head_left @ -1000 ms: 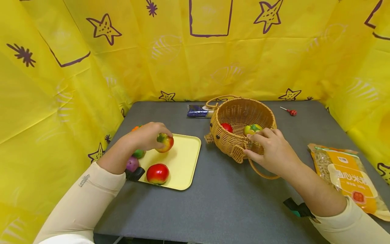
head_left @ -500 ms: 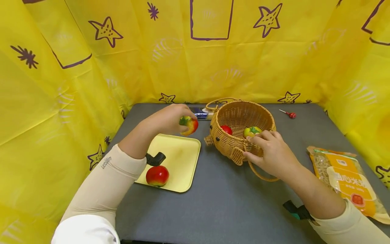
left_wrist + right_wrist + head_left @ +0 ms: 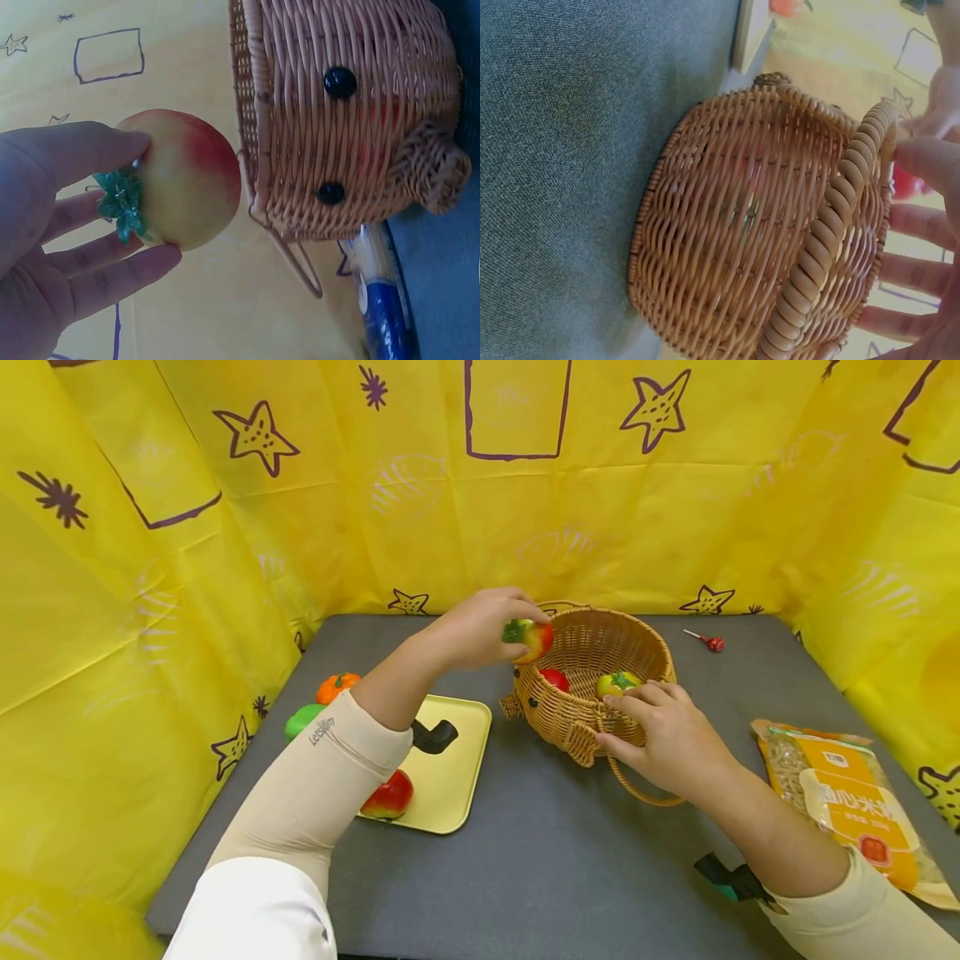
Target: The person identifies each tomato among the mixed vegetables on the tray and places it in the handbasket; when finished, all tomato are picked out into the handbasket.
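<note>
My left hand [image 3: 483, 628] holds a round red-and-yellow fruit with a green leafy crown [image 3: 537, 643], pinched between thumb and fingers. In the left wrist view this fruit [image 3: 191, 180] is right beside the rim of a wicker basket [image 3: 352, 150]. The basket [image 3: 558, 722] has black button eyes, a woven snout and rope-like handles. Its near right rim is gripped by my right hand [image 3: 671, 735], thumb outside and fingers over the edge. Inside lie a red fruit [image 3: 555, 679] and a yellow-green fruit with a leafy top [image 3: 617, 682].
A yellow tray [image 3: 457, 777] bearing a red fruit [image 3: 392, 795] is left of the basket, partly behind my left sleeve. Orange [image 3: 336, 687] and green [image 3: 302, 722] produce lie near it. A lollipop [image 3: 714, 644] is at the back right, an orange-labelled food bag [image 3: 855, 814] at the right.
My left hand has lifted the red-and-yellow fruit from over the tray and carried it right and away to the basket's left rim. My right hand stays on the basket.
</note>
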